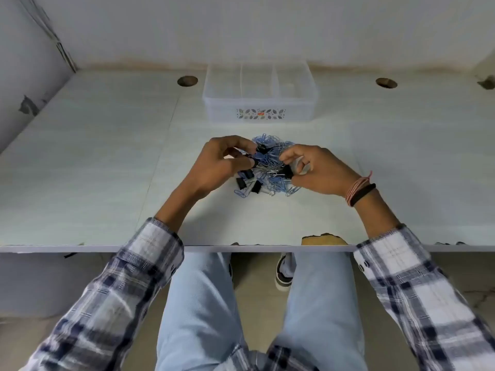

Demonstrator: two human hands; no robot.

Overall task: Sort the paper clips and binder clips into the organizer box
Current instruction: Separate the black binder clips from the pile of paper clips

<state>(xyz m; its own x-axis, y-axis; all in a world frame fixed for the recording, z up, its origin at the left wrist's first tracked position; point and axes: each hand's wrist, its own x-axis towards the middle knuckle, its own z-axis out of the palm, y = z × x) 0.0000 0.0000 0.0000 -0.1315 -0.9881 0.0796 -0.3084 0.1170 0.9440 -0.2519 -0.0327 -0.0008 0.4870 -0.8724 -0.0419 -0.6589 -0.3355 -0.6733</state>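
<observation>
Clips [270, 167] sit right between both sets of fingers, each pinching a binder clip; box [260, 113] straight beyond, equally reachable.

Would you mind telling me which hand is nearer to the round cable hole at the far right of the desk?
Right. The right hand is at the clip pile, below and left of that round cable hole; the left hand is further left, across the pile.

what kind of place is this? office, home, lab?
Probably an office or study cubicle desk: a pale laminate desk walled by partition panels, with round cable holes near the back. The clear organizer box and clip pile are stationery.
</observation>
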